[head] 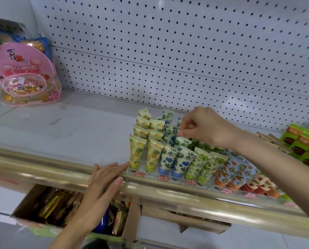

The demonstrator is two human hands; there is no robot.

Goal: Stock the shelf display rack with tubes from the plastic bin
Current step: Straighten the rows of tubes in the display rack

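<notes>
A clear tiered display rack [179, 177] stands on the white shelf, filled with upright tubes: yellow fruit-print tubes [151, 142] at left, blue flower tubes [170, 155] in the middle, green tubes [202, 162] and orange-red tubes [240, 175] to the right. My right hand [202, 128] reaches over the rack from the right, fingers pinched on the top edge of a green-leaf tube [181, 141] in a middle row. My left hand [103, 178] lies flat with fingers apart on the gold rail, fingertips touching the rack's left front corner. The plastic bin is out of view.
A gold rail [42, 166] runs along the shelf's front edge. A pink candy bag [26, 76] sits at the far left, green boxes [304, 146] at the far right. Pegboard [186, 51] backs the shelf. A cardboard box of snacks [60, 209] sits on the lower shelf.
</notes>
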